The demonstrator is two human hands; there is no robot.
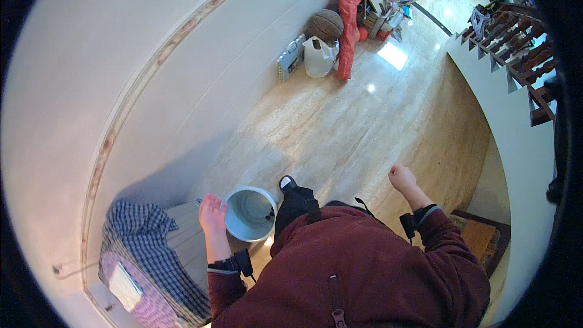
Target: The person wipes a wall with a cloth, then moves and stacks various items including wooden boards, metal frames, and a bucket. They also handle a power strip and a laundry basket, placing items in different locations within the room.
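My left hand [212, 211] hangs beside the rim of a pale, round bin [244, 231], left of it. Its fingers are curled, and a small blue tip [199, 201] sticks out at their left side; what it belongs to is hidden. A few small dark bits [270, 214] show inside the bin against its right wall. Out to the right, over the floor, my right hand [402, 178] is closed in a fist with nothing visible in it. Dark straps with small black boxes sit on both wrists.
A checked cloth [143, 231] drapes a bench on the left, beside a purple patterned cloth [146, 307]. Along the wall ahead stand a basketball [325, 25], a white bag [319, 61], a silver case [291, 58] and a red roll [348, 30]. Stairs with wooden railings [516, 42] rise at right.
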